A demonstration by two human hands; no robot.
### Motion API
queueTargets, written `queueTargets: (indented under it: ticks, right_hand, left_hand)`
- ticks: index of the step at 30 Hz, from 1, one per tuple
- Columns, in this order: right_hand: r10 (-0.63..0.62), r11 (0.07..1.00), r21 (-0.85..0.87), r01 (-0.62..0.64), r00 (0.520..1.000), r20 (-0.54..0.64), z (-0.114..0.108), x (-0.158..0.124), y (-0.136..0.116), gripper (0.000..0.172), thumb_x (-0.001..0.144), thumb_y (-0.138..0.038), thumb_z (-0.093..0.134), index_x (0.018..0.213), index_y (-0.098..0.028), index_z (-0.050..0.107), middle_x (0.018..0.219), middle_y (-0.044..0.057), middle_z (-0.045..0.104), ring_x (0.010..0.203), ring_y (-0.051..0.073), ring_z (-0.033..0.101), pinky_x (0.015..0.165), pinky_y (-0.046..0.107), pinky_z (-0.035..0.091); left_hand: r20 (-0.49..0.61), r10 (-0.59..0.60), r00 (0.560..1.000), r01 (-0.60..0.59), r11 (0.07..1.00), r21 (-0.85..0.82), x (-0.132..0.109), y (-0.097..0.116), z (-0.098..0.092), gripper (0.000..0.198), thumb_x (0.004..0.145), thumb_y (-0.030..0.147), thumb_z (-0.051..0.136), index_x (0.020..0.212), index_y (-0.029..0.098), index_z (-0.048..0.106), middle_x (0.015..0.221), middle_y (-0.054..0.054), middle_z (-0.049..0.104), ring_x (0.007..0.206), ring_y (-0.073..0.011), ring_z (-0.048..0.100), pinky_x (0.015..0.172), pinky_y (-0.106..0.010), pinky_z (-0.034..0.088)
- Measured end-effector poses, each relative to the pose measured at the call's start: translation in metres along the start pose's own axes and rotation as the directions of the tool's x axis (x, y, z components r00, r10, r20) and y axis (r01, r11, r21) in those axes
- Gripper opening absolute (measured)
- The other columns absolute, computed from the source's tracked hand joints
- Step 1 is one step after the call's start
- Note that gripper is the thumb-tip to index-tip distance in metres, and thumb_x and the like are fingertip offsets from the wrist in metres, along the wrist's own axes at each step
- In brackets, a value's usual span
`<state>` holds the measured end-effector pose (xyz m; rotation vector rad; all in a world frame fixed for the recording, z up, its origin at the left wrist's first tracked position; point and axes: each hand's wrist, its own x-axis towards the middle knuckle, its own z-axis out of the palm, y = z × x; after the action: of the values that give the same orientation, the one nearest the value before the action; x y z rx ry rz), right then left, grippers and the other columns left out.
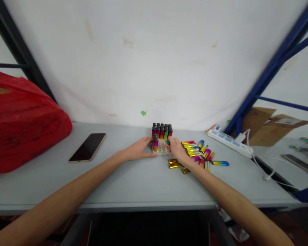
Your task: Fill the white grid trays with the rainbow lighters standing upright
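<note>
A pale tray (163, 149) with rows of small holes sits on the table near the wall. Several lighters (162, 130) with black tops stand upright in its back rows, and a few more (155, 143) fill its left column. My left hand (140, 149) rests against the tray's left side, thumb and fingers stretched apart. Over the right part of the tray, my right hand (176, 149) is closed around a lighter (167, 141); only its dark and green end shows at the fingertips. Loose shiny lighters (195, 150) in gold, pink and blue lie beside and under my right wrist.
A phone (88, 147) lies on the grey table (133, 184) to the left. Beyond it is a red plastic bag (25, 123). A white power strip (229, 140) with cables lies at the right. Blue metal posts (267, 71) and cardboard boxes (267, 126) stand past it.
</note>
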<state>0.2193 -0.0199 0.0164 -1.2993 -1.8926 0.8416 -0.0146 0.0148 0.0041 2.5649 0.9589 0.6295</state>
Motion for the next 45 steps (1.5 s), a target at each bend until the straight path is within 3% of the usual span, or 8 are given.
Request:
queueTargets:
  ticks: [3, 7, 10, 14, 17, 23, 37, 45]
  right_hand:
    - [0.115, 0.981, 0.166, -0.099, 0.989, -0.09, 0.0, -0.001, -0.002, 0.063, 0.1, -0.077, 0.018, 0.063, -0.027, 0.033, 0.054, -0.002, 0.033, 0.05, 0.016, 0.036, 0.05, 0.03, 0.032]
    - [0.084, 0.99, 0.124, -0.072, 0.992, -0.094, -0.004, -0.004, -0.005, 0.075, 0.099, -0.081, 0.009, 0.07, -0.024, 0.049, 0.056, -0.001, 0.041, 0.056, 0.018, 0.045, 0.055, 0.031, 0.038]
    - [-0.113, 0.993, -0.04, 0.109, 0.985, -0.128, -0.008, -0.006, -0.006, 0.071, 0.104, -0.074, 0.013, 0.085, -0.022, 0.058, 0.068, 0.001, 0.053, 0.066, 0.02, 0.053, 0.065, 0.032, 0.044]
    - [-0.434, 0.874, -0.286, 0.392, 0.896, -0.098, -0.011, -0.006, -0.007, 0.055, 0.106, -0.068, 0.034, 0.095, -0.021, 0.062, 0.092, 0.009, 0.064, 0.087, 0.022, 0.06, 0.081, 0.034, 0.049]
    - [-0.521, 0.811, -0.357, 0.463, 0.85, -0.081, -0.011, -0.006, -0.008, 0.054, 0.105, -0.067, 0.041, 0.092, -0.02, 0.064, 0.093, 0.01, 0.066, 0.09, 0.023, 0.062, 0.084, 0.035, 0.049]
    - [-0.361, 0.884, -0.346, 0.313, 0.929, -0.082, -0.014, -0.006, -0.008, 0.051, 0.105, -0.067, 0.044, 0.096, -0.022, 0.066, 0.076, 0.004, 0.069, 0.069, 0.019, 0.062, 0.07, 0.029, 0.046]
    - [-0.311, 0.787, -0.516, 0.338, 0.94, 0.142, -0.009, -0.003, -0.01, 0.046, 0.103, -0.061, 0.056, 0.087, -0.02, 0.071, 0.079, 0.007, 0.073, 0.07, 0.018, 0.063, 0.065, 0.027, 0.037]
    - [-0.222, 0.862, -0.361, 0.355, 0.906, 0.361, -0.062, -0.011, -0.01, 0.041, 0.099, -0.054, 0.065, 0.089, -0.017, 0.078, 0.076, 0.004, 0.074, 0.067, 0.016, 0.061, 0.065, 0.026, 0.042]
  left_hand:
    - [0.003, 0.005, 1.0, -0.005, 1.0, 0.003, 0.0, 0.0, 0.0, 0.074, 0.085, 0.069, 0.072, 0.135, 0.017, 0.058, 0.138, -0.016, 0.063, 0.129, -0.0362, 0.059, 0.115, -0.047, 0.045]
    - [0.004, -0.008, 1.0, 0.008, 1.0, 0.004, 0.0, 0.001, 0.0, 0.072, 0.084, 0.069, 0.073, 0.131, 0.016, 0.06, 0.132, -0.016, 0.064, 0.125, -0.0358, 0.061, 0.113, -0.045, 0.048]
    - [0.002, -0.014, 1.0, 0.014, 1.0, 0.002, 0.0, 0.001, 0.0, 0.07, 0.083, 0.068, 0.073, 0.13, 0.017, 0.061, 0.13, -0.016, 0.065, 0.124, -0.0363, 0.062, 0.112, -0.047, 0.048]
    - [-0.001, 0.005, 1.0, -0.005, 1.0, -0.004, 0.0, 0.002, 0.0, 0.071, 0.085, 0.068, 0.074, 0.134, 0.018, 0.059, 0.134, -0.015, 0.064, 0.127, -0.0367, 0.061, 0.114, -0.047, 0.047]
    - [-0.001, 0.01, 1.0, -0.01, 1.0, -0.009, 0.0, 0.003, -0.001, 0.07, 0.085, 0.068, 0.073, 0.134, 0.019, 0.059, 0.137, -0.015, 0.063, 0.127, -0.0363, 0.061, 0.114, -0.047, 0.046]
    - [-0.008, 0.006, 1.0, -0.006, 1.0, -0.003, 0.0, 0.003, 0.0, 0.07, 0.085, 0.067, 0.074, 0.133, 0.019, 0.06, 0.134, -0.015, 0.064, 0.126, -0.0359, 0.061, 0.114, -0.047, 0.047]
    - [-0.015, 0.001, 1.0, -0.001, 1.0, -0.024, 0.0, 0.003, 0.0, 0.065, 0.082, 0.067, 0.075, 0.125, 0.019, 0.064, 0.127, -0.014, 0.067, 0.122, -0.0365, 0.063, 0.109, -0.049, 0.051]
    - [-0.009, -0.02, 1.0, 0.02, 1.0, -0.021, 0.001, 0.005, -0.003, 0.07, 0.081, 0.066, 0.077, 0.127, 0.015, 0.065, 0.129, -0.016, 0.067, 0.123, -0.0364, 0.064, 0.11, -0.044, 0.05]
